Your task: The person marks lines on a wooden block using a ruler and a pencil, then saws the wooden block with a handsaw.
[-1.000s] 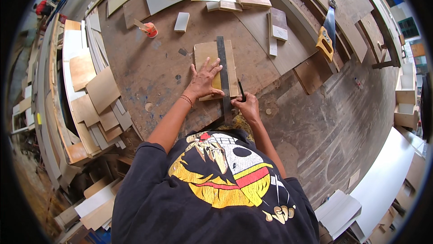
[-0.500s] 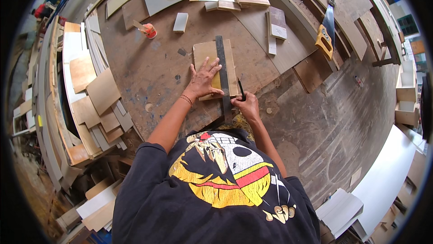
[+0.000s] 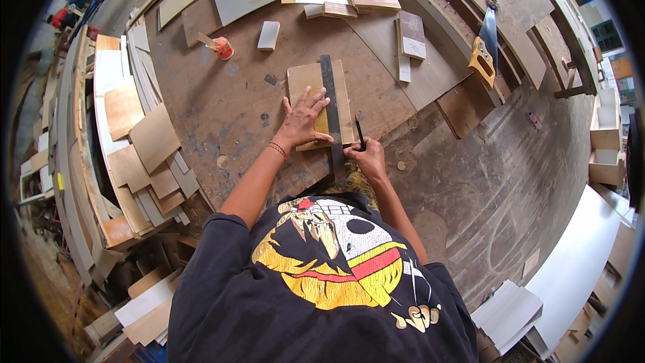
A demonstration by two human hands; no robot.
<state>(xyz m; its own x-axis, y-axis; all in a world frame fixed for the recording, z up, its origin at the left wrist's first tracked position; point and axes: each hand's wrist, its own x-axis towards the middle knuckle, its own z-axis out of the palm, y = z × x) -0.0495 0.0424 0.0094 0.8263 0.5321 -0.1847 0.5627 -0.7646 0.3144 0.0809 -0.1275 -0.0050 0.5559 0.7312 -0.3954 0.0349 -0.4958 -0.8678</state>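
Left hand (image 3: 304, 121): laid flat, with fingers spread apart, on wooden board (image 3: 304, 77) and dark straightedge (image 3: 328, 79).
Right hand (image 3: 367, 156): with fingers clamped on black pencil (image 3: 361, 136), just beside board's near right corner.
Board: on workbench (image 3: 222, 121), under straightedge, which overhangs near end.
Beyond: white-faced block (image 3: 268, 35), far; red cup (image 3: 224, 49) with stick, far left; yellow-handled handsaw (image 3: 488, 38), far right.

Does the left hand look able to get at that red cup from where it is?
Probably yes, with a stretch: open tabletop lies between the left hand and the red cup, though the hand would first have to leave the board.
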